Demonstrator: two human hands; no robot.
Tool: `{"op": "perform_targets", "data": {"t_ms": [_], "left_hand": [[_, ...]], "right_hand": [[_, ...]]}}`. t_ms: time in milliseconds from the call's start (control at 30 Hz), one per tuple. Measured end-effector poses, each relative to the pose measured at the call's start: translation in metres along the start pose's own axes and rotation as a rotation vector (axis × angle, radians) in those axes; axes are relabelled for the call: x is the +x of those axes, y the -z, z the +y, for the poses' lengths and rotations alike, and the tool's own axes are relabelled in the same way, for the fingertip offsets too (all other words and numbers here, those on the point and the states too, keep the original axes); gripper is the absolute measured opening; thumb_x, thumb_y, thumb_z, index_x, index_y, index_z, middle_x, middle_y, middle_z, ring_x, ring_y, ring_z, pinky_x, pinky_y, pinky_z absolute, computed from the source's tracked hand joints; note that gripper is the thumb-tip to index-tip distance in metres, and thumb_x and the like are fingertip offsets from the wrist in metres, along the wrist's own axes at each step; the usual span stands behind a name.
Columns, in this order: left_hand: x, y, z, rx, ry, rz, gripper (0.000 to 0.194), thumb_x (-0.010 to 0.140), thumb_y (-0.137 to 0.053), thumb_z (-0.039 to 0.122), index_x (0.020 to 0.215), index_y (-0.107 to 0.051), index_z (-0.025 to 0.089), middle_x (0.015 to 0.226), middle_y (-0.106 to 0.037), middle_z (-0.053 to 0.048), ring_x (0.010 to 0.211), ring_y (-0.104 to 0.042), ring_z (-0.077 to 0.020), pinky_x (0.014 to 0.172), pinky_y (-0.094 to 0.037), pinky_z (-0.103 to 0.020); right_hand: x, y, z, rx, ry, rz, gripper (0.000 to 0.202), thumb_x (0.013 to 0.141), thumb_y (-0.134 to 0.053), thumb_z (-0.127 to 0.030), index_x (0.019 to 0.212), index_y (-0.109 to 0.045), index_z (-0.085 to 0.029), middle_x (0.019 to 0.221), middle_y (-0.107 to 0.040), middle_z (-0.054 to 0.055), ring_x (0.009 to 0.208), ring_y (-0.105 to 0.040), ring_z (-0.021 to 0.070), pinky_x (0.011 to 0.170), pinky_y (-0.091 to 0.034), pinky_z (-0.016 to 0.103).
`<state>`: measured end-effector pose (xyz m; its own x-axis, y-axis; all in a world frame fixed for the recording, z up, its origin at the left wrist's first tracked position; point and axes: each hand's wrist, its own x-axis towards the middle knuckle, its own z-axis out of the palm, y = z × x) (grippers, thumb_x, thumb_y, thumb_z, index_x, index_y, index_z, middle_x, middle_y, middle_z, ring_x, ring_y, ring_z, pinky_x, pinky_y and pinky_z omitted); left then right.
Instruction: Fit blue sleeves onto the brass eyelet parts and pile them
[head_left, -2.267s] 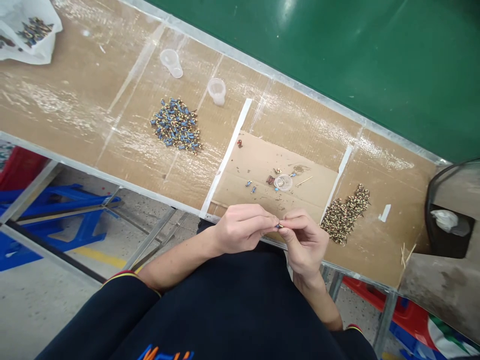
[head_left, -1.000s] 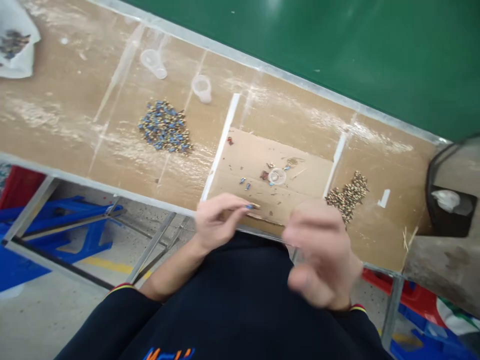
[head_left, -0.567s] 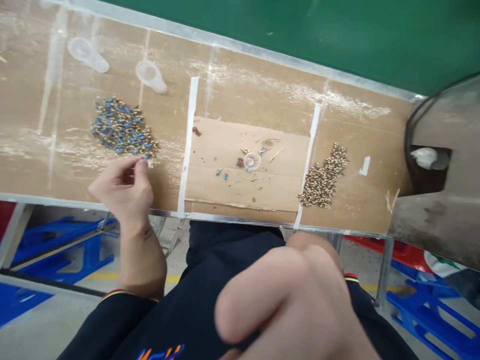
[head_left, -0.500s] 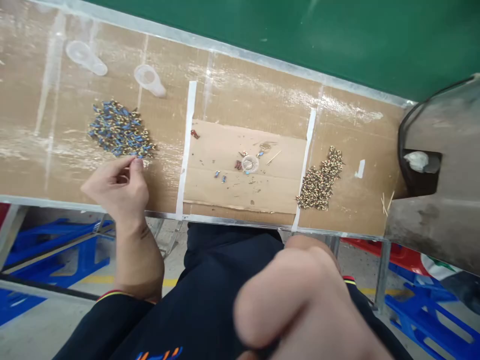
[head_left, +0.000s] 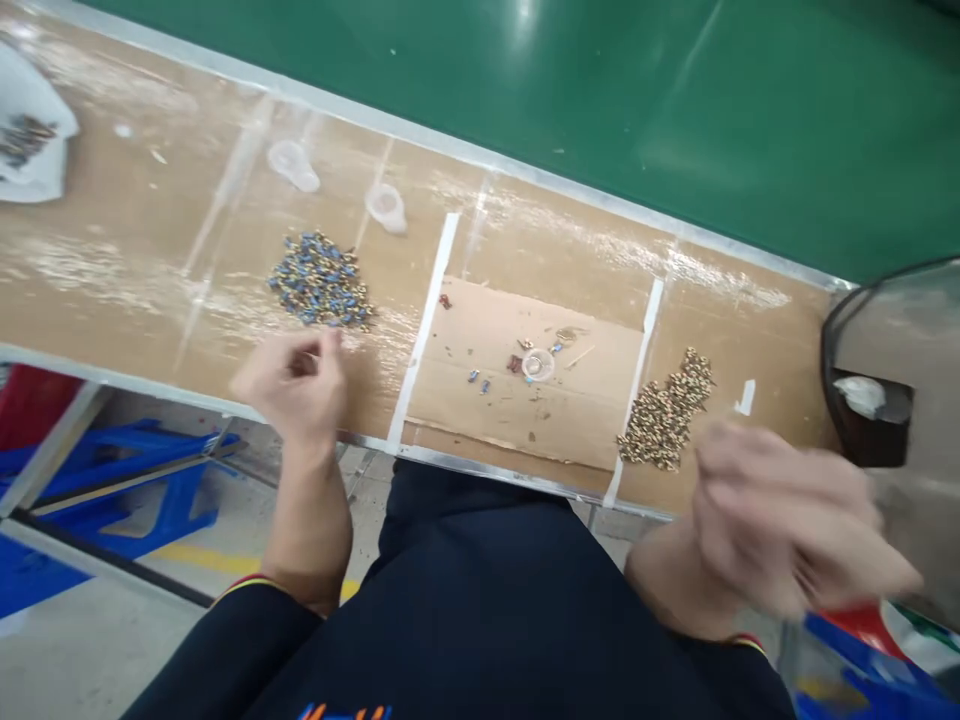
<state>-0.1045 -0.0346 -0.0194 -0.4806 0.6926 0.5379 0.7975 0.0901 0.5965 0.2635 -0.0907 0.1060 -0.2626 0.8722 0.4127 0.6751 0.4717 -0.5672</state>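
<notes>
My left hand (head_left: pixel 300 385) is closed in a pinch just in front of a pile of small blue-and-brass parts (head_left: pixel 319 280). Whatever lies between its thumb and forefinger is too small to name. On the right, my right hand (head_left: pixel 780 515) is raised above the table's front edge, smeared by motion, so its grip is unclear. The nearest thing to it is a pile of small brass-and-dark parts (head_left: pixel 667 415). Between the hands lies a cardboard sheet (head_left: pixel 472 420) with a small round clear cup (head_left: pixel 538 365) and a few loose blue parts (head_left: pixel 480 381).
Two clear plastic scoops (head_left: pixel 385 207) lie behind the left pile. A white container (head_left: pixel 45 110) with small parts stands at the far left. White tape strips (head_left: pixel 427 330) flank the cardboard. A grey machine (head_left: pixel 930 350) with a black cable borders the right end.
The view has swung left, bringing the white container into sight. My right hand has moved away from close before the camera to the right. My left hand stays pinched by the blue-and-brass pile.
</notes>
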Motion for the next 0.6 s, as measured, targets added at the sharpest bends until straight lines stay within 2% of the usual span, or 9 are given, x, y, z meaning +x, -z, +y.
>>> {"op": "perform_targets", "data": {"t_ms": [33,67,133,200,267,433,533,600], "left_hand": [[-0.008,0.004,0.008,-0.043,-0.084,-0.049,0.018,0.083,-0.077,0.026,0.068,-0.073,0.017,0.058,-0.065,0.001,0.049,-0.051,-0.0113,0.053,-0.039,-0.027],[-0.016,0.007,0.017,-0.096,-0.164,-0.112,0.02,0.087,-0.074,0.026,0.069,-0.072,0.018,0.059,-0.066,0.001,0.05,-0.053,-0.0118,0.053,-0.041,-0.027],[-0.031,0.009,0.035,-0.214,-0.308,-0.38,0.015,0.095,-0.069,0.024,0.083,-0.078,0.019,0.074,-0.076,-0.002,0.063,-0.066,-0.0137,0.061,-0.051,-0.025],[-0.041,0.007,0.049,-0.287,-0.38,-0.598,0.018,0.099,-0.062,0.018,0.103,-0.079,0.02,0.094,-0.08,-0.005,0.081,-0.074,-0.0159,0.076,-0.059,-0.026],[-0.047,0.002,0.058,-0.298,-0.399,-0.714,0.025,0.101,-0.057,0.016,0.114,-0.077,0.021,0.105,-0.08,-0.007,0.093,-0.076,-0.0187,0.085,-0.061,-0.029],[-0.048,-0.017,0.066,-0.109,-0.409,-0.776,0.017,0.103,-0.062,0.025,0.112,-0.075,0.021,0.101,-0.076,-0.008,0.092,-0.073,-0.0237,0.081,-0.058,-0.033],[-0.049,-0.023,0.069,-0.043,-0.398,-0.777,0.013,0.102,-0.064,0.024,0.106,-0.076,0.023,0.099,-0.074,-0.007,0.089,-0.071,-0.0236,0.079,-0.055,-0.034],[-0.049,-0.024,0.069,-0.02,-0.413,-0.768,0.016,0.103,-0.061,0.021,0.098,-0.076,0.023,0.096,-0.073,-0.006,0.087,-0.069,-0.023,0.078,-0.053,-0.034]], "right_hand": [[0.008,-0.012,0.017,0.028,0.054,0.123,0.03,0.102,-0.057,-0.019,0.115,-0.077,-0.037,0.076,-0.066,0.001,0.064,-0.063,0.0202,0.056,-0.052,0.037],[0.014,-0.024,0.031,0.023,0.118,0.083,0.026,0.098,-0.066,-0.016,0.114,-0.077,-0.034,0.08,-0.069,0.0,0.065,-0.064,0.0174,0.055,-0.05,0.032],[0.022,-0.046,0.051,-0.007,0.134,0.016,0.023,0.097,-0.069,-0.013,0.111,-0.077,-0.029,0.083,-0.072,0.001,0.067,-0.066,0.0158,0.057,-0.051,0.029],[0.024,-0.062,0.062,-0.064,0.128,-0.04,0.017,0.099,-0.071,-0.019,0.113,-0.077,-0.027,0.088,-0.073,0.003,0.071,-0.068,0.0164,0.062,-0.053,0.029],[0.024,-0.072,0.065,-0.116,0.133,-0.078,0.016,0.1,-0.072,-0.028,0.116,-0.076,-0.026,0.09,-0.074,0.004,0.075,-0.069,0.0176,0.067,-0.054,0.029],[0.031,-0.093,0.055,-0.172,0.179,-0.165,0.021,0.103,-0.069,-0.039,0.117,-0.076,-0.025,0.093,-0.075,0.005,0.083,-0.07,0.0197,0.072,-0.054,0.031],[0.037,-0.105,0.049,-0.189,0.174,-0.159,0.015,0.105,-0.065,-0.034,0.104,-0.078,-0.025,0.09,-0.074,0.005,0.082,-0.068,0.019,0.073,-0.052,0.031],[0.04,-0.109,0.049,-0.181,0.18,-0.154,0.018,0.105,-0.064,-0.029,0.093,-0.077,-0.025,0.084,-0.072,0.003,0.079,-0.065,0.0177,0.071,-0.05,0.03]]}}
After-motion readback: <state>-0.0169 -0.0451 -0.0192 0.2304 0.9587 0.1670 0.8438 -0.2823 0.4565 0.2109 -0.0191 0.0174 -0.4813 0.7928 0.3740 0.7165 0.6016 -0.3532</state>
